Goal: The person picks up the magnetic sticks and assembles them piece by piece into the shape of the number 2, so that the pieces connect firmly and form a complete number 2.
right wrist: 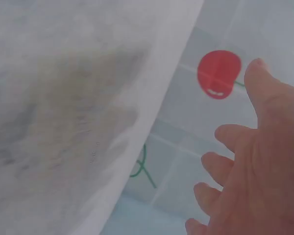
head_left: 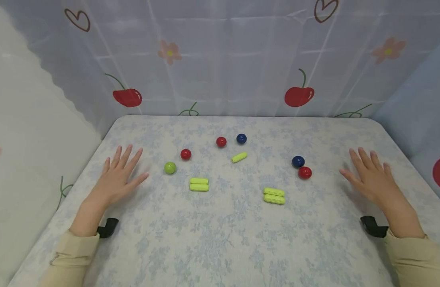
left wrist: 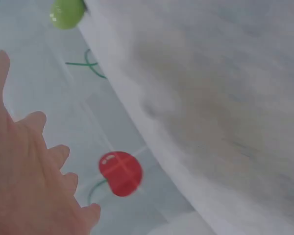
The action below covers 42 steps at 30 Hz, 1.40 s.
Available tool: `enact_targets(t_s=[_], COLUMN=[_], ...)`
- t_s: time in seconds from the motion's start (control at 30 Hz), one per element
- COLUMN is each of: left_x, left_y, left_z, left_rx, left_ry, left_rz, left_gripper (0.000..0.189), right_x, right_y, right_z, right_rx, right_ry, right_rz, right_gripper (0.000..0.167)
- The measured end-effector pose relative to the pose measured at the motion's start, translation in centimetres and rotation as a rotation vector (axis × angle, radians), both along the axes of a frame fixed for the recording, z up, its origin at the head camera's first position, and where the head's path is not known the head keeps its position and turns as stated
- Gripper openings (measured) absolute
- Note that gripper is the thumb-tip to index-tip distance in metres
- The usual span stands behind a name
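Observation:
In the head view my left hand (head_left: 114,181), fingers spread, is held over the left side of the table. Nearest to it is a glossy green ball (head_left: 170,168), partly seen too in the left wrist view. My right hand (head_left: 374,183), fingers also spread and holding nothing, is over the right side. To its left a blue ball (head_left: 298,161) and a red ball (head_left: 305,172) sit close together. Two pairs of ridged yellow-green sticks lie side by side, a left pair (head_left: 199,187) and a right pair (head_left: 274,199). One single stick (head_left: 239,157) lies slanted between them, farther back.
Toward the back are two more red balls, one nearer (head_left: 185,154) and one farther (head_left: 221,142), plus a second blue ball (head_left: 241,138). A pale floral cloth covers the table (head_left: 227,243). Curtains (head_left: 220,59) printed with cherries and flowers enclose the back and sides.

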<state>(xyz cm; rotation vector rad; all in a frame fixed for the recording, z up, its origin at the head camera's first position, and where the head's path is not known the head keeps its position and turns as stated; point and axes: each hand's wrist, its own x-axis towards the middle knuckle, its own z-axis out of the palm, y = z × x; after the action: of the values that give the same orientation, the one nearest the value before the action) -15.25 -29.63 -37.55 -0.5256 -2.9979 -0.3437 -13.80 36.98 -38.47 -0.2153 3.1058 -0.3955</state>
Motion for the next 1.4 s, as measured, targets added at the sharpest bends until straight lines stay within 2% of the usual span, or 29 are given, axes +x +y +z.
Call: enact_targets(t_s=[0.1,0.23,0.33,0.43,0.47,0.6,0.7,0.83,1.0,1.23,1.4], left_x=[-0.3,-0.5,-0.7,-1.1,-1.3,-1.9,-2.2,-2.6,-2.8,-2.8,-2.9], left_y=[1.3,3.9,6.3,8.4,9.0,10.5,10.8,10.7,10.4,10.4,10.7], left_z=[0.6,1.5,1.7,1.2,0.9,-0.5,-1.5,-2.6,-3.3,-3.5,-3.6], left_rx=[0.045,0.127,0.226,0.351,0.39,0.507,0.568,0.638,0.695,0.742,0.739], left_ry=[0.047,0.117,0.116,0.028,-0.012,-0.21,-0.345,-0.455,-0.49,-0.513,-0.485], left_rz=[-0.056,-0.153,-0.229,-0.295,-0.313,-0.36,-0.398,-0.456,-0.499,-0.474,-0.465], left_gripper=[0.078,0.078,0.07,0.058,0.056,0.048,0.045,0.043,0.043,0.04,0.038], right_x=[0.0,0.2,0.2,0.0,-0.1,-0.2,-0.1,-0.1,-0.3,-0.2,-0.3], right_y=[-0.7,-2.4,-4.0,-5.5,-5.7,-7.1,-7.7,-8.1,-8.7,-9.4,-9.4], right_z=[0.8,2.0,2.3,1.7,1.1,0.0,-0.1,-0.6,-1.0,-1.4,-1.9], right_rx=[-0.022,-0.128,-0.228,-0.318,-0.337,-0.448,-0.52,-0.557,-0.551,-0.507,-0.492], right_ry=[0.051,0.095,0.112,0.151,0.17,0.178,0.121,0.06,0.03,0.023,0.057], right_rz=[0.036,0.064,0.079,0.104,0.102,0.092,0.072,0.057,0.028,-0.029,-0.052], right_gripper=[0.075,0.071,0.066,0.056,0.054,0.046,0.045,0.048,0.052,0.054,0.048])
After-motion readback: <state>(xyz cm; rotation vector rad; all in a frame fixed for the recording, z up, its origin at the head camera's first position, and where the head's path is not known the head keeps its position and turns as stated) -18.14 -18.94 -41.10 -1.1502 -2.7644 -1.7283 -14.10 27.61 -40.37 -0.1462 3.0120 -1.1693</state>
